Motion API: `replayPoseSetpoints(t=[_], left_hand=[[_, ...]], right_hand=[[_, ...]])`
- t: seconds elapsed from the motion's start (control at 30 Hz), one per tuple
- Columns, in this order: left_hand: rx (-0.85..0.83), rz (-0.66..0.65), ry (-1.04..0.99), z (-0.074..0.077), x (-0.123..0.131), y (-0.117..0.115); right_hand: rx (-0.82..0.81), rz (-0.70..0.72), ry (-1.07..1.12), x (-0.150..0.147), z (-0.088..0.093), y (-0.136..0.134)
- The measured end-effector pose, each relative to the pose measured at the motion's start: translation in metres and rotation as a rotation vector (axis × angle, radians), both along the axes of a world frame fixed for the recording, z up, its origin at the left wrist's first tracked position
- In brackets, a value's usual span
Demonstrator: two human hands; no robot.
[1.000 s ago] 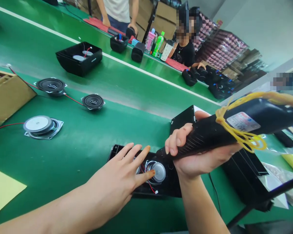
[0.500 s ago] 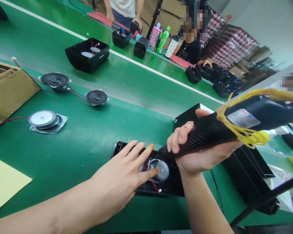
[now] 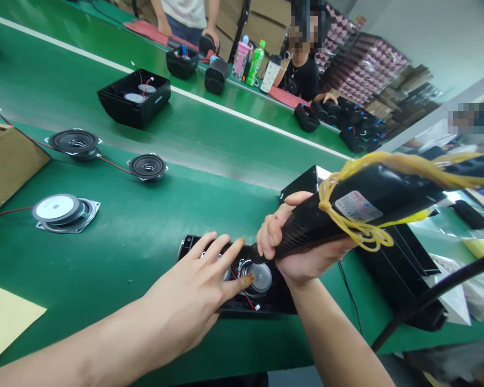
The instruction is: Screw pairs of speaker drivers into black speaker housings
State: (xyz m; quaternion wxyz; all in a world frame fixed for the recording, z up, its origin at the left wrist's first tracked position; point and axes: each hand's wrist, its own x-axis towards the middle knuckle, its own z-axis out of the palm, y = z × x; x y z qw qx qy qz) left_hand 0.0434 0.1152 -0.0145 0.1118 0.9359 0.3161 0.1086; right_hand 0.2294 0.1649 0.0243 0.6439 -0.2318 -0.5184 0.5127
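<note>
My right hand [image 3: 302,252] is wrapped round a black electric screwdriver [image 3: 310,223] with yellow elastic bands tied about its body. The tool slants down to the left, its nose just beyond my left fingertips over a black speaker box [image 3: 280,298]; the bit's end is hidden. My left hand [image 3: 197,279] lies across the box with fingers spread. Its thumb touches a round silver-backed speaker [image 3: 261,278] seated in the box. A second speaker [image 3: 227,273] is mostly covered by my fingers. A red wire with a white plug [image 3: 257,307] trails between them.
Loose speakers [image 3: 75,142] with red wires lie at the left by a cardboard box [image 3: 12,166]. Another open speaker box [image 3: 135,102] stands farther back. Black housings [image 3: 403,279] are at the right, near a dark bar [image 3: 431,295]. Two people work across the green table [image 3: 210,209].
The screwdriver's nose has moved left along the box's far edge, toward my left fingertips. My left hand keeps its place on the box. The whole view has shifted slightly.
</note>
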Motion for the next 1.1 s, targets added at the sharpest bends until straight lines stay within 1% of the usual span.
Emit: replayPoseSetpoints(t=[0.13, 0.27, 0.33, 0.4, 0.43, 0.5, 0.57, 0.63, 0.7, 0.73, 0.83, 0.97, 1.03, 1.1], left_hand=[[-0.020, 0.012, -0.001, -0.001, -0.001, 0.000], [-0.022, 0.010, -0.005, -0.002, -0.001, -0.001], [0.000, 0.019, -0.024, -0.005, -0.001, -0.002], [0.059, 0.033, -0.050, -0.009, -0.002, -0.003], [0.099, 0.039, -0.059, -0.012, -0.003, -0.003], [0.187, 0.028, -0.069, -0.018, -0.005, -0.002], [0.244, 0.008, -0.082, -0.022, -0.005, -0.002], [0.253, 0.015, -0.112, -0.024, -0.004, -0.003], [0.248, 0.038, -0.138, -0.025, -0.001, -0.005], [0.251, 0.038, -0.140, -0.026, 0.001, -0.006], [0.262, 0.005, -0.137, -0.033, 0.005, -0.006], [0.260, -0.026, -0.146, -0.042, 0.006, -0.005], [0.266, -0.031, -0.152, -0.041, 0.005, -0.005], [0.251, -0.003, -0.185, -0.036, 0.003, -0.007]], right_hand=[[-0.014, 0.043, -0.034, 0.001, 0.000, -0.001], [-0.002, 0.097, -0.016, -0.004, -0.001, -0.001], [-0.025, 0.097, -0.008, -0.005, 0.000, -0.003], [-0.032, 0.067, -0.008, -0.002, 0.005, -0.006], [-0.024, 0.035, -0.008, 0.002, 0.010, -0.008], [0.026, -0.079, 0.017, 0.017, 0.025, -0.012], [0.128, -0.260, 0.064, 0.038, 0.044, -0.016], [0.250, -0.490, 0.063, 0.064, 0.061, -0.017], [0.326, -0.676, 0.002, 0.088, 0.071, -0.014], [0.343, -0.731, -0.033, 0.099, 0.072, -0.012], [0.336, -0.762, -0.080, 0.118, 0.068, -0.002], [0.258, -0.738, -0.079, 0.121, 0.057, 0.002], [0.238, -0.734, -0.079, 0.119, 0.053, 0.001], [0.236, -0.739, -0.081, 0.117, 0.052, -0.001]])
